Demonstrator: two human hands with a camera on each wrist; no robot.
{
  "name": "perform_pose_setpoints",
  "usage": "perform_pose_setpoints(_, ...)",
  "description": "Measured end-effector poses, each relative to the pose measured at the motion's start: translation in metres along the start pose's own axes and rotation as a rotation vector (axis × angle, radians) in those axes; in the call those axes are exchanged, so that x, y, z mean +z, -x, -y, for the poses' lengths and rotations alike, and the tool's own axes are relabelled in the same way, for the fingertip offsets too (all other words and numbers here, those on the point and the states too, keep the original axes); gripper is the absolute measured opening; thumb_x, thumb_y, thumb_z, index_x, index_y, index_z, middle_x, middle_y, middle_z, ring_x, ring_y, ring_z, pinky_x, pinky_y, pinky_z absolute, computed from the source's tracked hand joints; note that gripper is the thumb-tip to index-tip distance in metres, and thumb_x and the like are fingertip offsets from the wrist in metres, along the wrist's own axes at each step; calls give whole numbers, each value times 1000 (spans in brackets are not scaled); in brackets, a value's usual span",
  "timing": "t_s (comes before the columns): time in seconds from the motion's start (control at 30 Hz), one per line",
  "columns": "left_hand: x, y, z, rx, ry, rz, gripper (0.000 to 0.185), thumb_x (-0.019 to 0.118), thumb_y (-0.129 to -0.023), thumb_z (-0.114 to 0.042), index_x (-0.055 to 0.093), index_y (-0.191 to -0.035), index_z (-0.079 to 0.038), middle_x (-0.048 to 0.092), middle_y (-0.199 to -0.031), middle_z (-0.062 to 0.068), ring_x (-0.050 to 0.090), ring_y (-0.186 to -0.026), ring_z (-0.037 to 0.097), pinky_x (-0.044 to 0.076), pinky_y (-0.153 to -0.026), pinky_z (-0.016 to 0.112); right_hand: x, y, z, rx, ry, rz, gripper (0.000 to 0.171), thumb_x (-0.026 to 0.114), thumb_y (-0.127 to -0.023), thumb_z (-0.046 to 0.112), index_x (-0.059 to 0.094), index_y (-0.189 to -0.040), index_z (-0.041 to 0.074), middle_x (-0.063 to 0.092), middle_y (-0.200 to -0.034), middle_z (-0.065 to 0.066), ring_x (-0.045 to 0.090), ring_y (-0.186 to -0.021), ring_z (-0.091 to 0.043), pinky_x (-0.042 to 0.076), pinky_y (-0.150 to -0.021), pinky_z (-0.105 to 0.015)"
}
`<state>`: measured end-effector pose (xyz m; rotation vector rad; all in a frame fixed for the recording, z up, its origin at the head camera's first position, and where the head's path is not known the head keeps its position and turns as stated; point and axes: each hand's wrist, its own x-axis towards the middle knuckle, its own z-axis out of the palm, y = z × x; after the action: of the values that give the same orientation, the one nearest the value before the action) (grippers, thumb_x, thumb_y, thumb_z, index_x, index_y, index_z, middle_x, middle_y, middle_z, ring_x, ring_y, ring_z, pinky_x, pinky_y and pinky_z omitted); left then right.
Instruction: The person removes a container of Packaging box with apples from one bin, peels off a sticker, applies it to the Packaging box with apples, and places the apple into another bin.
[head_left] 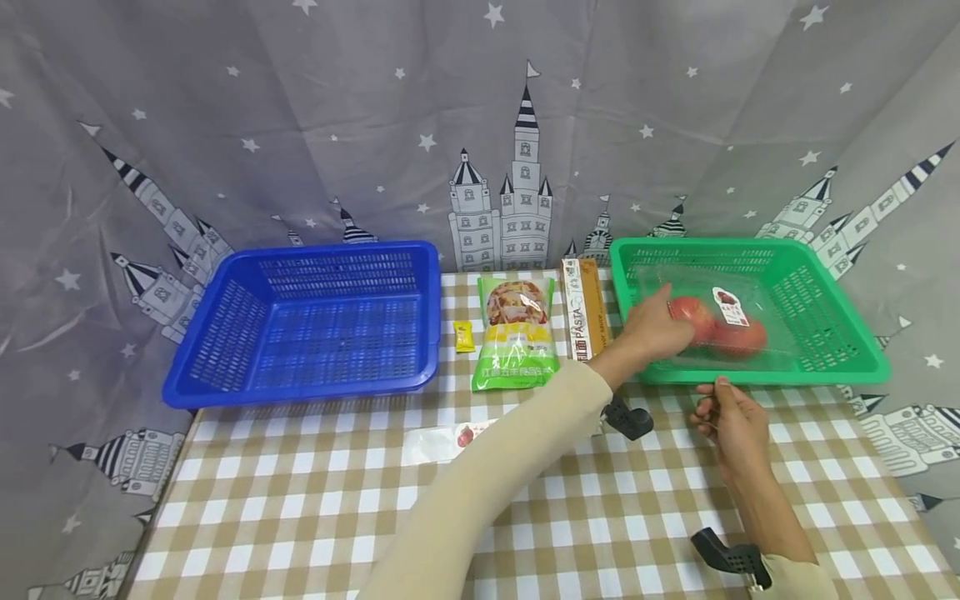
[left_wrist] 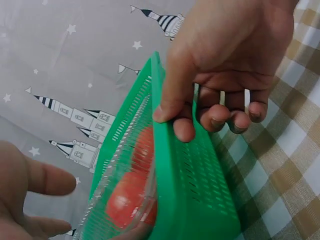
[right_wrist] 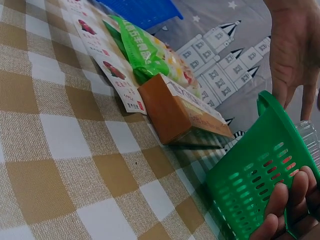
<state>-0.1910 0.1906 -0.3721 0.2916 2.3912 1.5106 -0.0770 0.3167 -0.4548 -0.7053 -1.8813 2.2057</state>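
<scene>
Tomatoes (head_left: 716, 332) in their clear plastic pack lie inside the green basket (head_left: 840, 367) at my right of the checked worktop (head_left: 300, 517), and my left hand (head_left: 656, 329) reaches over the basket's near rim with fingers relaxed and spread beside the pack, holding nothing that I can see. My right hand (head_left: 731, 417) grips the basket's front wall, thumb over the rim and fingers curled against the outside. Just left of the basket lie a pasta box (head_left: 583, 310), a green snack bag (head_left: 516, 333), a small yellow sachet (head_left: 463, 336) and the blue basket (head_left: 307, 321).
</scene>
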Motion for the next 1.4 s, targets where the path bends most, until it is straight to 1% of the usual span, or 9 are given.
perform_pose_setpoints(0.17,0,3,-6,-61,120,84,72,59,-87,-24,34,-154,-15,39,-152,-4,36,-134,12,37,-105,32,-1,-1,0,-3,11,1,36,50,-102,37,70,-85,12,57,-65,1,61,-59,-12,48,-50,-20)
perform_pose_setpoints(0.53,-5,-9,-10,-279,585,164,84,56,-84,-13,15,-157,-7,9,-163,-4,6,-146,14,6,-118,38,1,1,-2,-28,-6,13,37,50,-102,37,70,-83,12,57,-64,1,61,-57,-11,48,-49,-20)
perform_pose_setpoints(0.6,-5,-11,-10,-292,634,159,77,55,-84,-15,22,-154,-5,11,-162,-3,10,-145,15,7,-118,38,1,1,-3,-28,-7,18,37,50,-102,37,70,-84,11,57,-64,1,61,-57,-10,48,-49,-20)
perform_pose_setpoints(0.8,-9,-9,-12,-285,706,176,36,51,-82,-15,50,-115,-1,44,-138,9,36,-133,27,23,-114,45,0,0,-3,-15,5,10,39,50,-102,37,70,-87,7,57,-65,1,61,-59,-11,48,-50,-20)
perform_pose_setpoints(0.93,-24,-3,-13,-236,731,202,33,49,-84,-12,52,-113,3,41,-141,5,34,-136,27,27,-113,48,2,-1,-2,-2,12,15,39,52,-102,38,70,-89,6,57,-65,1,62,-60,-12,48,-51,-21)
perform_pose_setpoints(1.07,-50,13,-9,-94,509,210,49,46,-92,-17,49,-139,-5,31,-155,-4,28,-142,19,30,-112,44,4,-3,0,6,16,23,41,53,-101,39,70,-91,4,57,-64,1,61,-60,-12,48,-51,-21)
perform_pose_setpoints(1.2,-82,45,2,104,-51,129,59,44,-98,-28,30,-155,-22,22,-160,-2,26,-143,19,38,-106,41,7,-1,5,9,122,-27,43,51,-101,40,70,-91,3,58,-64,2,61,-60,-12,48,-51,-22)
perform_pose_setpoints(1.33,-117,84,23,212,-558,-43,64,42,-99,-37,22,-158,-23,13,-162,9,20,-144,35,43,-100,51,8,6,14,-87,479,-50,49,48,-103,41,70,-99,-2,65,-65,-1,62,-58,-16,47,-52,-24)
perform_pose_setpoints(1.4,-134,104,39,232,-693,-145,63,42,-99,-40,24,-157,-23,15,-161,12,21,-143,41,40,-101,57,9,12,20,-258,667,-46,45,51,-103,36,72,-95,-4,66,-64,-4,61,-55,-14,46,-49,-22)
